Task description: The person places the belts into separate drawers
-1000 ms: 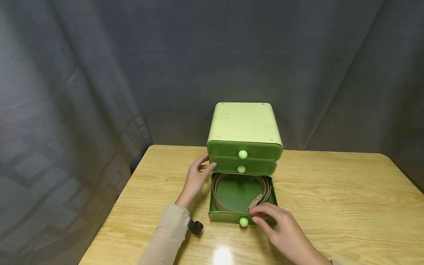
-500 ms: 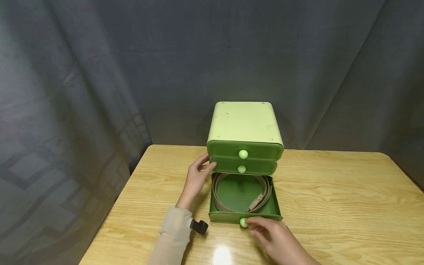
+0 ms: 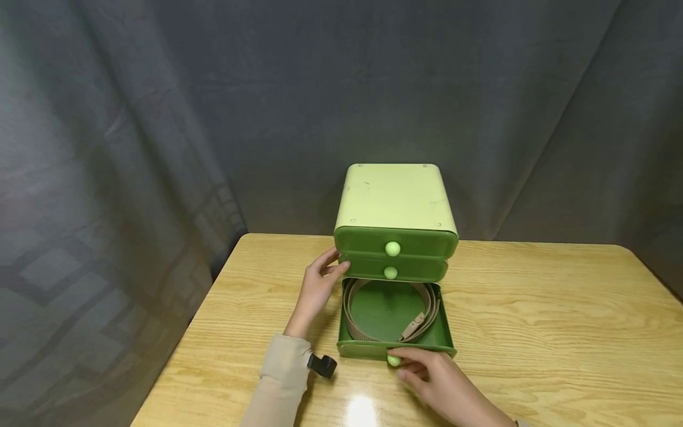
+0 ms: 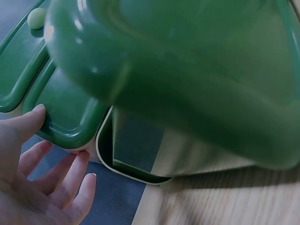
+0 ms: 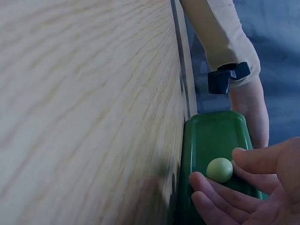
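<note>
A small drawer unit [image 3: 396, 193] with a cream top and green drawer fronts stands on the table. Its bottom drawer [image 3: 342, 351] is pulled out, with a coiled tan webbing belt [image 3: 413, 326] inside. My left hand [image 3: 315, 290] rests at the unit's left side, the thumb on the middle drawer front [image 4: 70, 98] and the fingertips along its edge. My right hand [image 3: 440, 379] is at the bottom drawer's round light-green knob [image 5: 219, 169]. Its index finger lies against the knob, while the thumb tip [image 5: 239, 152] stands slightly apart from it.
The top drawer [image 3: 363, 240] is pushed in. A wooden table [image 3: 544, 308] spreads on both sides, with a grey curtain [image 3: 299, 118] behind and at the left. A black strap mount [image 3: 322, 366] sticks out from the left sleeve.
My right hand has moved left from above the drawer's front edge to its knob. The left hand and the drawer stay in place.
</note>
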{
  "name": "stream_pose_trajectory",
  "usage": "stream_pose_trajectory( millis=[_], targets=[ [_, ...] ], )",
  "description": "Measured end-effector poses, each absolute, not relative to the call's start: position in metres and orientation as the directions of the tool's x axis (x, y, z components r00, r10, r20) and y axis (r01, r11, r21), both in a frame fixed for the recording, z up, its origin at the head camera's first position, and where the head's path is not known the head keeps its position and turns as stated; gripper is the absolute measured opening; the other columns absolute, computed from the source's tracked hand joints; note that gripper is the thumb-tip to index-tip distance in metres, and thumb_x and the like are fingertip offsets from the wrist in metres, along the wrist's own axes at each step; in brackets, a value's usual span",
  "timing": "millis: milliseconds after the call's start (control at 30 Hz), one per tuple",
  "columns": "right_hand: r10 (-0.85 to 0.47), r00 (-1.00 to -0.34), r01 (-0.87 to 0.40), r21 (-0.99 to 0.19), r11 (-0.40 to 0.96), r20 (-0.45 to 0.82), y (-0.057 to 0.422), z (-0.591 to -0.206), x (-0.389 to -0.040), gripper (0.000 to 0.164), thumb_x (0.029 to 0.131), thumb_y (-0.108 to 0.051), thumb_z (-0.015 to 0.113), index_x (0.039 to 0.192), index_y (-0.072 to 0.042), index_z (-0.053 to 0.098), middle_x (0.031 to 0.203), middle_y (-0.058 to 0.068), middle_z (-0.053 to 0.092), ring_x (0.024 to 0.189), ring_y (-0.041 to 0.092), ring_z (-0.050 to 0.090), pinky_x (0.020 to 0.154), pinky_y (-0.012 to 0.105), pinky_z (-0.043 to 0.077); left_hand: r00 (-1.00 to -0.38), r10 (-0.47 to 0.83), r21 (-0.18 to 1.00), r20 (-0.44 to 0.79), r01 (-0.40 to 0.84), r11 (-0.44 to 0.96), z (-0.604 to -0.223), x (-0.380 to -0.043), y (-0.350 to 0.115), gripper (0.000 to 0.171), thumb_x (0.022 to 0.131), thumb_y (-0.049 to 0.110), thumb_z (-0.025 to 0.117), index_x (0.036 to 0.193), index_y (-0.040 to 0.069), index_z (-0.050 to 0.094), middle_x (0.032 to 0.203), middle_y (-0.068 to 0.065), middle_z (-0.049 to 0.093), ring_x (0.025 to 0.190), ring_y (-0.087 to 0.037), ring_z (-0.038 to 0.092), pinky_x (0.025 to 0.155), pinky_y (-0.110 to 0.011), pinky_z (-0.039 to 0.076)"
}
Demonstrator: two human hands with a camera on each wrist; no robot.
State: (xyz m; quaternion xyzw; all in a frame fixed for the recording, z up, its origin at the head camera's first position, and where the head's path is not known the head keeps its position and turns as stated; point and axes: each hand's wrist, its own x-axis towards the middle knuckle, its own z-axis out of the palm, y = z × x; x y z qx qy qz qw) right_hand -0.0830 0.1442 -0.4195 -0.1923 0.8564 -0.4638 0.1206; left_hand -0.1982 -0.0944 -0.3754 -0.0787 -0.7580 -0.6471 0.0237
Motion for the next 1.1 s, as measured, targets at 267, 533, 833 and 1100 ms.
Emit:
stream_pose_trajectory(
  millis=[267, 533, 833, 1100],
  targets=[
    [-0.393, -0.920, -0.202, -0.837, 0.509, -0.017, 0.144, -0.419, -0.085, 0.027, 0.093, -0.017, 0.070, 0.119, -0.012, 0.072, 0.105, 0.005, 0.072, 0.081, 0.007, 0.067, 0.066, 0.023, 0.054, -0.985, 0.089, 0.977, 0.149, 0.161, 0.142, -0.377, -0.200, -0.092, 0.049, 0.098, 0.011, 0.063, 0.142, -0.005, 0.049, 0.139, -0.026, 0.052, 0.115, -0.039, 0.059, 0.096, -0.046, 0.049],
    [-0.327, -0.942, -0.259, -0.791, 0.555, 0.079, 0.146, -0.416, -0.090, 0.022, 0.091, -0.007, 0.071, 0.112, -0.011, 0.075, 0.098, 0.006, 0.074, 0.075, 0.007, 0.068, 0.063, 0.022, 0.054, -0.983, 0.076, 0.976, 0.165, 0.174, 0.134, -0.379, -0.200, -0.084, 0.048, 0.098, 0.010, 0.063, 0.141, -0.005, 0.050, 0.138, -0.026, 0.053, 0.115, -0.041, 0.059, 0.093, -0.044, 0.051],
    [-0.285, -0.944, -0.308, -0.760, 0.573, 0.167, 0.137, -0.419, -0.105, 0.022, 0.087, -0.001, 0.073, 0.107, -0.011, 0.076, 0.097, 0.005, 0.074, 0.075, 0.003, 0.067, 0.065, 0.022, 0.054, -0.988, 0.041, 0.976, 0.150, 0.155, 0.153, -0.378, -0.199, -0.085, 0.048, 0.098, 0.011, 0.063, 0.141, -0.004, 0.050, 0.139, -0.025, 0.053, 0.114, -0.040, 0.058, 0.093, -0.045, 0.050],
    [-0.215, -0.952, -0.304, -0.736, 0.605, 0.217, 0.130, -0.425, -0.120, 0.023, 0.084, -0.001, 0.076, 0.102, -0.016, 0.079, 0.100, 0.002, 0.075, 0.083, 0.011, 0.069, 0.069, 0.025, 0.055, -0.988, 0.029, 0.976, 0.151, 0.153, 0.156, -0.379, -0.197, -0.087, 0.047, 0.098, 0.011, 0.063, 0.141, -0.005, 0.051, 0.138, -0.026, 0.053, 0.113, -0.039, 0.059, 0.094, -0.045, 0.050]
  ],
)
